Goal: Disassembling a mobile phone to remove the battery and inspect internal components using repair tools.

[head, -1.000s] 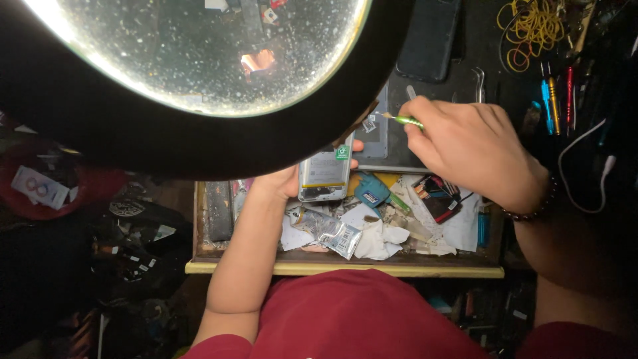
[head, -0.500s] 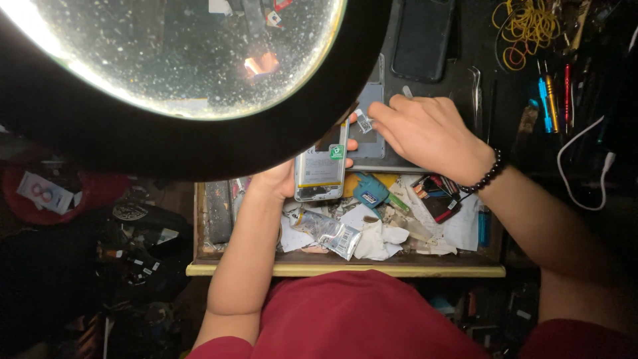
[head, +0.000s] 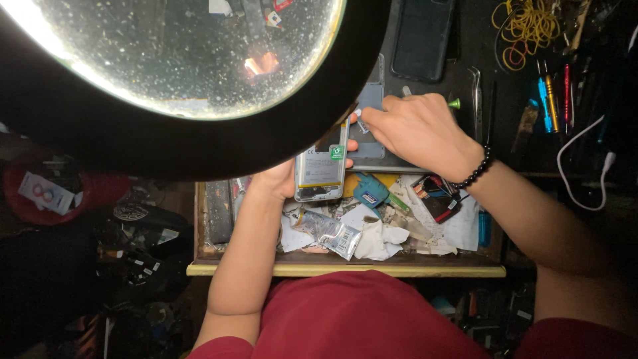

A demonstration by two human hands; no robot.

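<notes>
My left hand (head: pixel 278 179) grips an opened phone (head: pixel 321 167), its silver battery side facing up, just under the rim of the round magnifier lamp (head: pixel 199 60). My right hand (head: pixel 415 129) is at the phone's top right corner, fingertips pinched on a small pale piece there. A thin tool with a green end (head: pixel 454 104) sticks out from behind that hand. A black bead bracelet (head: pixel 473 174) is on the right wrist. A grey back cover (head: pixel 370 143) lies under the right hand.
An open wooden drawer (head: pixel 345 270) below holds crumpled paper, foil packets and small parts. On the dark bench lie a black phone (head: pixel 422 40), tweezers (head: pixel 476 86), a yellow wire coil (head: pixel 525 26), screwdrivers (head: pixel 548 100) and a white cable (head: pixel 585 166).
My right hand has moved left, from beside the phone to its top corner, and the green tool has turned back behind the hand. The left hand still holds the phone.
</notes>
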